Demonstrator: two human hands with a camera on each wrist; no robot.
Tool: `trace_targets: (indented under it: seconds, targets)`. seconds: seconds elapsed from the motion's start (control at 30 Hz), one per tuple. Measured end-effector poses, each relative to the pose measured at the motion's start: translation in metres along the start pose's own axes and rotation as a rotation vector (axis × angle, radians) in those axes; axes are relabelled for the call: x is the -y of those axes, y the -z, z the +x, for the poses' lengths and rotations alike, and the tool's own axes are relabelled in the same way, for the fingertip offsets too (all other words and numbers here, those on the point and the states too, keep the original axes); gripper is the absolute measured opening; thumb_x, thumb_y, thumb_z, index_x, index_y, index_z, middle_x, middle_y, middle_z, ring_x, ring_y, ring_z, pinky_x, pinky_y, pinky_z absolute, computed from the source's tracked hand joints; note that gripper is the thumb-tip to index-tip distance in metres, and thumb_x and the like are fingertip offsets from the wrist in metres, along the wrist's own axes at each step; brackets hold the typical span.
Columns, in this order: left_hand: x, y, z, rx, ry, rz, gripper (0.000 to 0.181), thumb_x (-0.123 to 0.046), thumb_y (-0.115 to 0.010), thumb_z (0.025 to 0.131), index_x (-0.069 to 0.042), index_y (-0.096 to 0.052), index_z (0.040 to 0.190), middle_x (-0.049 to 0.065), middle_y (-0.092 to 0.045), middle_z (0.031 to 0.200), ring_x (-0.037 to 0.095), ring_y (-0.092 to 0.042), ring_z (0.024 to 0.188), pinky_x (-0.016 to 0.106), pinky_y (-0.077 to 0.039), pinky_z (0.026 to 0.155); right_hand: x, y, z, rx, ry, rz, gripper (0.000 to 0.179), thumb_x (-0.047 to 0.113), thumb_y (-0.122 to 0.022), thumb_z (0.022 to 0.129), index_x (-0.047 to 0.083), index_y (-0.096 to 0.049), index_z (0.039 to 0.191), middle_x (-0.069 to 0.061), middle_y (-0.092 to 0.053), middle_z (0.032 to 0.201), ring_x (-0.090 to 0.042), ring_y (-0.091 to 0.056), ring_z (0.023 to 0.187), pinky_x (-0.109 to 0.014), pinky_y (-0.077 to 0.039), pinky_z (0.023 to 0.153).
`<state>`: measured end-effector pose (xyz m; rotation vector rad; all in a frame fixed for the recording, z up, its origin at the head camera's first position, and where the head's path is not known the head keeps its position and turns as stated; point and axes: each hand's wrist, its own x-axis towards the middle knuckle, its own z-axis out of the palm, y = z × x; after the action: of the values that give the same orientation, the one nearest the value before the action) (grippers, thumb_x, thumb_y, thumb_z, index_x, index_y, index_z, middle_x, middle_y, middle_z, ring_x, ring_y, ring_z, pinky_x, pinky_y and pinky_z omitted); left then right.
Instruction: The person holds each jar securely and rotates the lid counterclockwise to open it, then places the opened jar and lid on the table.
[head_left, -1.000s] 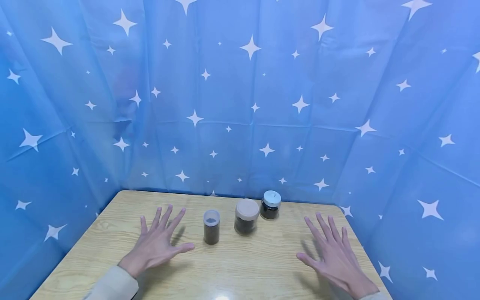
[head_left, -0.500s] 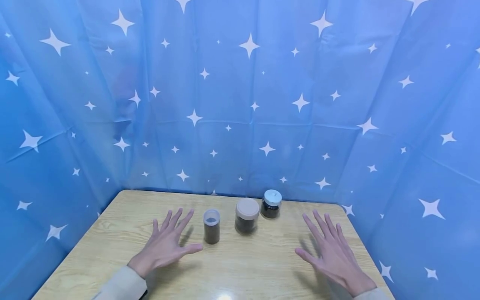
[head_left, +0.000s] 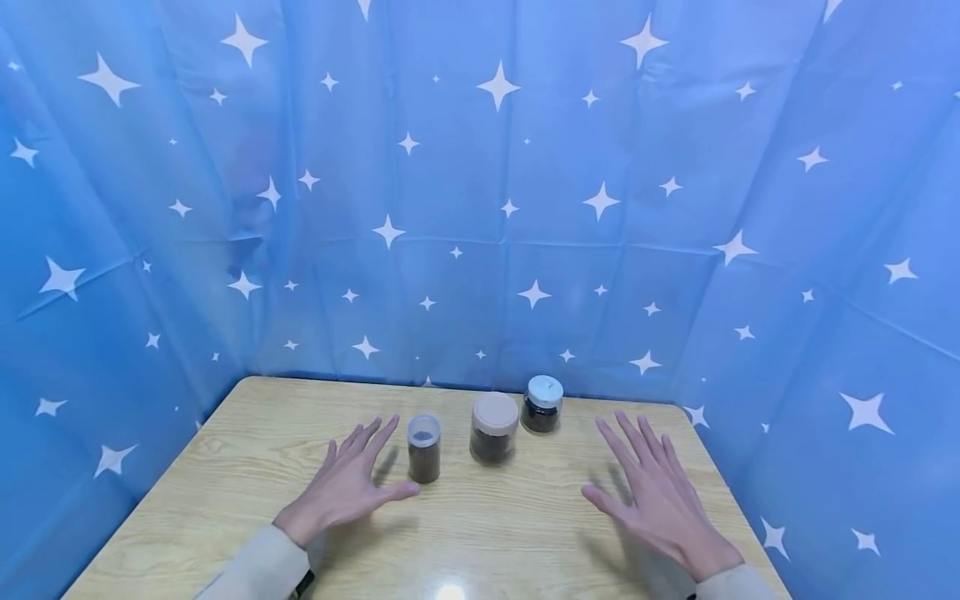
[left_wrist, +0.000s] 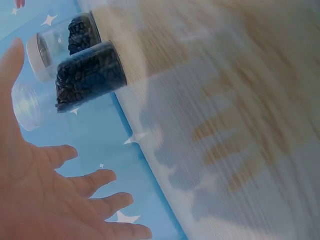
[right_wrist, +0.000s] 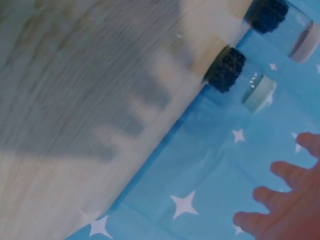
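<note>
My left hand point(head_left: 348, 487) is spread above the table, its thumb tip near the slim clear jar point(head_left: 424, 450) with a translucent lid. Dark bean-like pieces point(left_wrist: 90, 75) fill much of that jar in the left wrist view. A wider jar point(head_left: 493, 429) with a pale pink lid stands right of it, partly filled with dark contents. Behind and to the right is a small round jar point(head_left: 542, 406) with a light blue lid, also holding dark pieces. My right hand point(head_left: 660, 500) hovers at the right with fingers spread, apart from the jars. Neither hand holds anything.
The jars stand on a light wood-grain table point(head_left: 510, 533) toward its far edge. A blue curtain point(head_left: 465, 183) with white stars hangs behind and along both sides. Shadows of the hands fall on the tabletop.
My left hand has moved right, closer to the slim jar. My right hand has shifted slightly left and forward. The jars stay in place on the table.
</note>
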<state>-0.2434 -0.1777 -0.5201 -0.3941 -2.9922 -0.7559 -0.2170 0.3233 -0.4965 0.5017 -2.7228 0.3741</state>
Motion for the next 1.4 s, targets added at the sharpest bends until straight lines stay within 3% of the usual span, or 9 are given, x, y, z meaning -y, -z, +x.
trace_targets:
  seconds: [0.17, 0.37, 0.53, 0.73, 1.0, 1.4]
  targets:
    - [-0.003, -0.003, 0.007, -0.013, -0.001, -0.030, 0.120, -0.086, -0.076, 0.095, -0.024, -0.029, 0.186, 0.025, -0.037, 0.188, 0.056, -0.037, 0.173, 0.091, -0.019, 0.135, 0.006, 0.004, 0.005, -0.030, 0.028, -0.014, 0.103, 0.066, -0.080, 0.102, 0.032, -0.032, 0.185, -0.018, -0.033, 0.192, -0.061, -0.032, 0.172, -0.089, -0.028, 0.132]
    - [-0.011, -0.007, 0.011, -0.005, 0.014, -0.106, 0.121, -0.085, -0.080, 0.094, -0.020, -0.034, 0.185, 0.027, -0.046, 0.183, 0.059, -0.048, 0.165, 0.084, -0.041, 0.129, 0.009, 0.006, 0.006, -0.039, 0.042, -0.021, 0.102, 0.065, -0.082, 0.101, 0.029, -0.036, 0.184, -0.018, -0.037, 0.190, -0.060, -0.034, 0.172, -0.089, -0.031, 0.130]
    - [-0.017, -0.013, 0.015, -0.001, 0.044, -0.174, 0.117, -0.076, -0.087, 0.093, -0.017, -0.039, 0.182, 0.025, -0.052, 0.179, 0.053, -0.057, 0.159, 0.079, -0.052, 0.123, 0.011, 0.007, 0.008, -0.038, 0.044, -0.009, 0.100, 0.065, -0.082, 0.101, 0.029, -0.037, 0.184, -0.018, -0.038, 0.189, -0.060, -0.033, 0.172, -0.088, -0.031, 0.131]
    - [-0.021, -0.019, 0.019, -0.021, 0.056, -0.201, 0.113, -0.069, -0.092, 0.093, -0.013, -0.045, 0.179, 0.024, -0.057, 0.174, 0.052, -0.059, 0.156, 0.076, -0.054, 0.122, 0.017, 0.005, 0.010, -0.039, 0.062, -0.017, 0.099, 0.066, -0.081, 0.102, 0.024, -0.040, 0.182, -0.016, -0.038, 0.190, -0.059, -0.035, 0.172, -0.087, -0.032, 0.131]
    - [-0.025, -0.023, 0.022, -0.047, 0.042, -0.255, 0.104, -0.057, -0.096, 0.095, 0.001, -0.053, 0.170, 0.029, -0.062, 0.168, 0.052, -0.065, 0.152, 0.070, -0.056, 0.124, 0.022, 0.003, 0.013, -0.044, 0.078, -0.027, 0.098, 0.066, -0.080, 0.102, 0.024, -0.040, 0.183, -0.016, -0.039, 0.189, -0.058, -0.034, 0.173, -0.086, -0.033, 0.132]
    - [-0.030, -0.030, 0.028, -0.058, 0.056, -0.316, 0.091, -0.048, -0.097, 0.096, 0.003, -0.059, 0.162, 0.025, -0.073, 0.155, 0.046, -0.073, 0.142, 0.064, -0.063, 0.117, 0.029, 0.000, 0.019, -0.043, 0.094, -0.009, 0.098, 0.066, -0.079, 0.103, 0.023, -0.041, 0.182, -0.014, -0.037, 0.191, -0.057, -0.033, 0.174, -0.085, -0.029, 0.135]
